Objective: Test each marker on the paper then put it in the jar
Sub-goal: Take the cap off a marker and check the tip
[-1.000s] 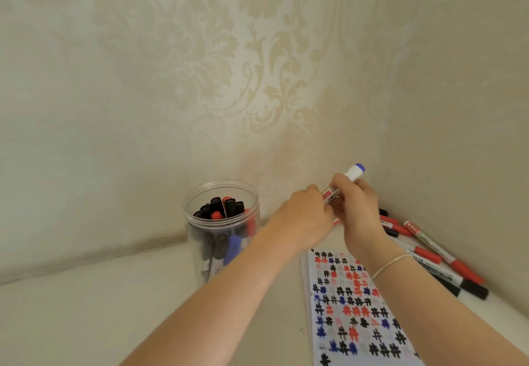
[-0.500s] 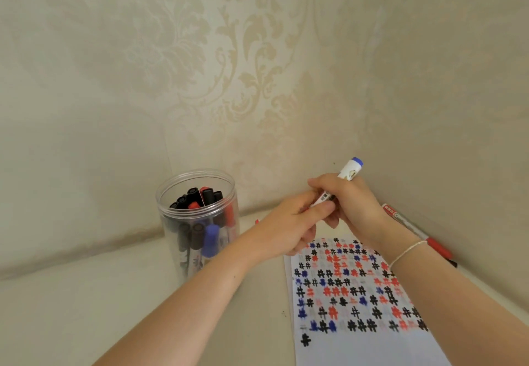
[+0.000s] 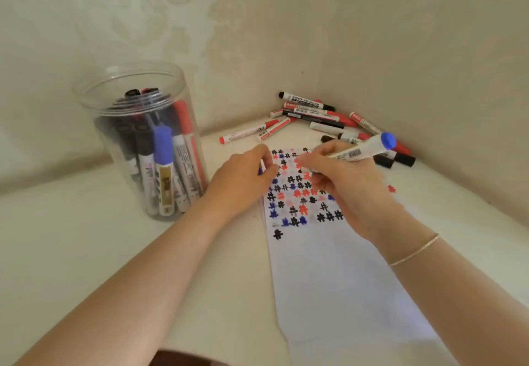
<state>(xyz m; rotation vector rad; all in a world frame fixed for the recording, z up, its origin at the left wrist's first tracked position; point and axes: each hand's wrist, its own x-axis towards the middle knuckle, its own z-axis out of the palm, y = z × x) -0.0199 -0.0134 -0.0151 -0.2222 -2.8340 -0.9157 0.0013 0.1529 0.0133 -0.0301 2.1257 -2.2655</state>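
Observation:
My right hand [image 3: 343, 182] grips a white marker with a blue end [image 3: 363, 149], slanted with its tip down over the top rows of the paper [image 3: 329, 279]. The tip itself is hidden behind my fingers. The paper's upper part is filled with black, red and blue hash marks. My left hand [image 3: 243, 179] rests at the paper's left edge with its fingers curled; a bit of blue, apparently the marker's cap [image 3: 260, 170], shows under them. The clear plastic jar [image 3: 86, 99] stands to the left and holds several black, red and blue markers upright.
A pile of several loose red and black markers [image 3: 315, 110] lies in the corner behind the paper, with two red ones [image 3: 252, 130] stretching left toward the jar. Walls close off the back and the right side. The lower half of the paper is blank.
Both hands came down from in front of the wall to the paper. The left hand has drawn apart from the marker, and the right hand has tilted the marker tip-down.

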